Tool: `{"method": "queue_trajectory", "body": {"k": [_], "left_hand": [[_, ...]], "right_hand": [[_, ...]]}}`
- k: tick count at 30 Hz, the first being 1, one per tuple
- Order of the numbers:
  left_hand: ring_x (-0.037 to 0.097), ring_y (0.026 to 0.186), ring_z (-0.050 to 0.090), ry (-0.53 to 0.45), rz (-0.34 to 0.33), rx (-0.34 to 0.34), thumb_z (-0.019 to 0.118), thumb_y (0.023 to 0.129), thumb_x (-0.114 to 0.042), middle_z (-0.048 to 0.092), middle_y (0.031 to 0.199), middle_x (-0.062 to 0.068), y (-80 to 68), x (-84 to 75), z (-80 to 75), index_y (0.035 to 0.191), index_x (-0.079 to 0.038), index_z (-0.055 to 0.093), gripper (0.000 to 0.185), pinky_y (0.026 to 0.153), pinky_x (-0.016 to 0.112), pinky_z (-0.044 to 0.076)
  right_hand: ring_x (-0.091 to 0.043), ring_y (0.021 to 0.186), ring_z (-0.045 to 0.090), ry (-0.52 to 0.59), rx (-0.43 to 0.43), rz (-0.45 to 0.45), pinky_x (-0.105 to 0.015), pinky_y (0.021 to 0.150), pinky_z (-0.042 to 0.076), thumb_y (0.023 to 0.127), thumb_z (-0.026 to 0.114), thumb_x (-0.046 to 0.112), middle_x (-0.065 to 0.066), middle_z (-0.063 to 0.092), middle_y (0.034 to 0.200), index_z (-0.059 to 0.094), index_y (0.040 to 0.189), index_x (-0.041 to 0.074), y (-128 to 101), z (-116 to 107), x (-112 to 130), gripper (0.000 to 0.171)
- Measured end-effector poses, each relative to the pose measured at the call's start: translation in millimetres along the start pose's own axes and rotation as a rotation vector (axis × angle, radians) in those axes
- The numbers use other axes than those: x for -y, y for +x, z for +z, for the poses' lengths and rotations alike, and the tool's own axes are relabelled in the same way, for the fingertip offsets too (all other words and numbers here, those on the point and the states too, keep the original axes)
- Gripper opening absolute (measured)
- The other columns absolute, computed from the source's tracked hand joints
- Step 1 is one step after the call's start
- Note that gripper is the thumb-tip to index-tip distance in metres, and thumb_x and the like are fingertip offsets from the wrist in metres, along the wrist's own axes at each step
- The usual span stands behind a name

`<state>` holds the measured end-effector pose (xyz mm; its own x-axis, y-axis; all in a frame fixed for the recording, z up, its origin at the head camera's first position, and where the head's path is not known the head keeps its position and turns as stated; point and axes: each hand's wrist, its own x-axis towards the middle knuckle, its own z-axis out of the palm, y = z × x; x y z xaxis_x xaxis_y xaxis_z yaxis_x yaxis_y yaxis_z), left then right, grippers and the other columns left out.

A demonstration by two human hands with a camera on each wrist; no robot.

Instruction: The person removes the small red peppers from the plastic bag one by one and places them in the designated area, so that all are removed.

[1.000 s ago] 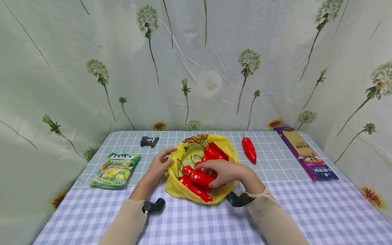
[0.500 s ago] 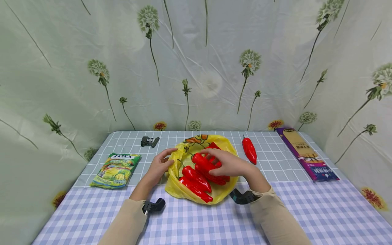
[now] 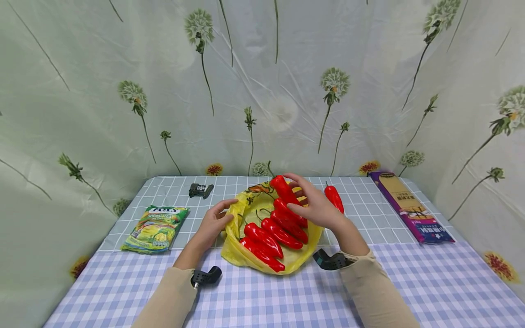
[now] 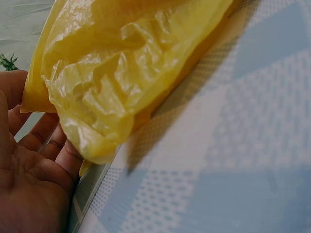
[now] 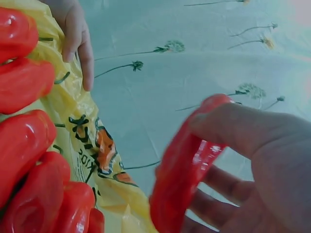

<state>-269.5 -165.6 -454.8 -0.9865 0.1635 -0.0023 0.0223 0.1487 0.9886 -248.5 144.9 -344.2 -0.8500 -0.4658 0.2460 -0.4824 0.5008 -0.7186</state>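
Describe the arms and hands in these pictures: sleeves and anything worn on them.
Both arms wear plain beige long sleeves reaching the wrists. Each wrist carries a small black plastic camera mount: one at the left cuff, one at the right cuff. The left hand and right hand are bare, with no gloves or rings visible.

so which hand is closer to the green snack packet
Left. The left hand rests at the yellow bag's left edge, just right of the green snack packet; the right hand holds a red pepper over the bag's far side, farther away.
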Motion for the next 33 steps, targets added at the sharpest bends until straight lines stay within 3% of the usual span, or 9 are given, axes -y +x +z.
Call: {"method": "queue_trajectory", "body": {"k": [7, 15, 26, 33], "left_hand": [[0.021, 0.113, 0.058, 0.004, 0.004, -0.003, 0.054, 0.095, -0.006, 0.047, 0.141, 0.013, 0.1, 0.2, 0.5, 0.143, -0.015, 0.052, 0.049, 0.086, 0.019, 0.055], [0.022, 0.117, 0.058, 0.0, 0.005, 0.006, 0.053, 0.096, -0.006, 0.048, 0.142, 0.013, -0.9, 1.3, 0.3, 0.144, -0.014, 0.051, 0.048, 0.087, 0.019, 0.054], [0.021, 0.116, 0.058, -0.001, 0.008, 0.009, 0.054, 0.096, -0.007, 0.048, 0.141, 0.013, 0.9, 2.7, -1.7, 0.143, -0.015, 0.052, 0.048, 0.088, 0.02, 0.054], [0.022, 0.117, 0.058, -0.004, 0.01, 0.012, 0.053, 0.096, -0.006, 0.047, 0.141, 0.013, 0.5, 2.7, -1.5, 0.144, -0.015, 0.051, 0.049, 0.088, 0.02, 0.054]], "right_hand": [[-0.035, 0.11, 0.065, -0.043, -0.198, -0.029, -0.05, 0.089, 0.058, 0.088, 0.072, 0.009, -0.018, 0.053, 0.14, 0.034, 0.154, 0.02, 1, -9, -8, 0.077], [-0.038, 0.113, 0.063, -0.032, -0.322, 0.018, -0.054, 0.091, 0.057, 0.089, 0.071, 0.006, -0.018, 0.052, 0.142, 0.034, 0.154, 0.022, 0, -18, -23, 0.076], [-0.04, 0.123, 0.053, 0.023, -0.399, 0.212, -0.057, 0.1, 0.051, 0.093, 0.067, 0.016, -0.018, 0.045, 0.15, 0.028, 0.156, 0.025, -2, -33, -48, 0.075], [-0.042, 0.13, 0.048, 0.04, -0.429, 0.38, -0.057, 0.102, 0.049, 0.094, 0.065, 0.017, -0.018, 0.039, 0.154, 0.015, 0.159, 0.036, -2, -36, -63, 0.084]]}}
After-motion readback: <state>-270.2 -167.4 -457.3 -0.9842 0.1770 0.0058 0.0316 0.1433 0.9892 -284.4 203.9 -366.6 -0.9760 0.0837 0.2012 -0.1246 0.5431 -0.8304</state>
